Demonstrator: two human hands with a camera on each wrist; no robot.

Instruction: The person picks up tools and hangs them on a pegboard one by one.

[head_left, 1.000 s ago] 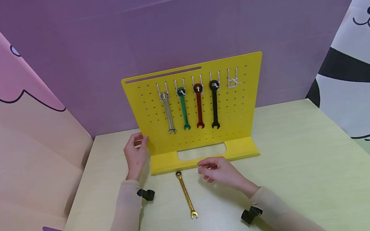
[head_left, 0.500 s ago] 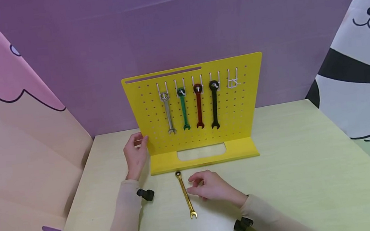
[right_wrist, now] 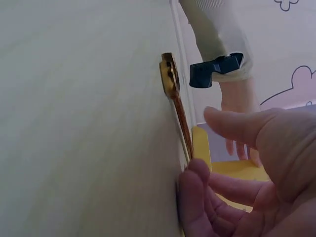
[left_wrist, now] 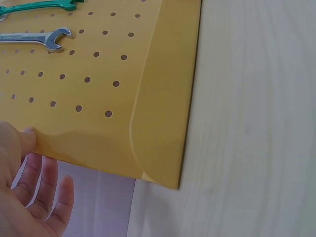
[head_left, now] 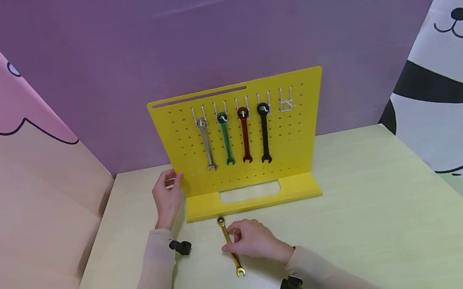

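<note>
A gold wrench [head_left: 238,262] lies on the table in front of the yellow pegboard [head_left: 287,152]. Over the wrench's middle is my right hand [head_left: 255,241], thumb and fingers on either side of the handle. In the right wrist view the thumb [right_wrist: 232,123] is apart from the wrench [right_wrist: 181,116], while the fingertips are close beside it; contact is unclear. My left hand [head_left: 167,199] grips the board's left edge, with the thumb on the front face and other fingers behind. A silver wrench [head_left: 207,147], green wrench [head_left: 226,140], red wrench [head_left: 245,136] and black wrench [head_left: 265,134] hang from hooks.
To the right of the black wrench, a white hook [head_left: 286,103] on the pegboard bears nothing. Behind the table [head_left: 373,205] stands a purple backdrop [head_left: 203,39]. Printed panels flank it, with a panda [head_left: 446,136] on the right one.
My right hand has moved left and toward me, from the board's base to over the gold wrench. My left hand keeps its hold on the board. The head view has shifted slightly.
</note>
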